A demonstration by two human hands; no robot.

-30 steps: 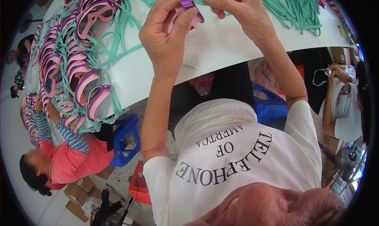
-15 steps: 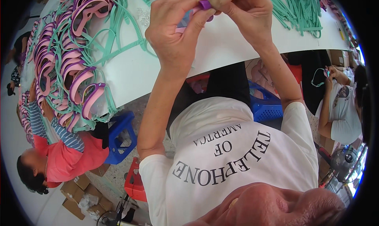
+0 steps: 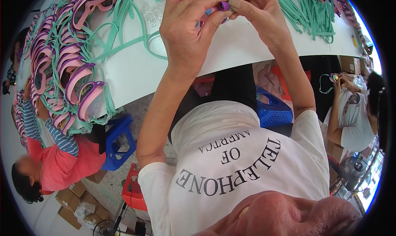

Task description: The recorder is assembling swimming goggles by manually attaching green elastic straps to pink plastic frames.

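My left hand (image 3: 185,31) is closed around a pair of swim goggles, mostly hidden by the fingers. Its purple frame end (image 3: 224,5) pokes out between the two hands, with a bit of blue lens behind it. Thumb and fingers of my right hand (image 3: 262,17) pinch beside that purple end; what lies between the tips is hard to see. Both hands are raised over the table's near edge. A green ribbed strap (image 3: 154,50) curves on the table beside my left wrist; whether it joins the held goggles is hidden.
Pink and purple goggles (image 3: 88,97) with green straps are heaped at left on the white table (image 3: 132,85). Loose green straps (image 3: 311,15) lie at far right, clear small parts (image 3: 153,14) behind my left hand. Co-workers sit at left and right, near a blue stool (image 3: 119,143).
The purple end has turned, so its hollow opening now shows. My right fingers have shifted around it, and the view has moved slightly. The hands stay together.
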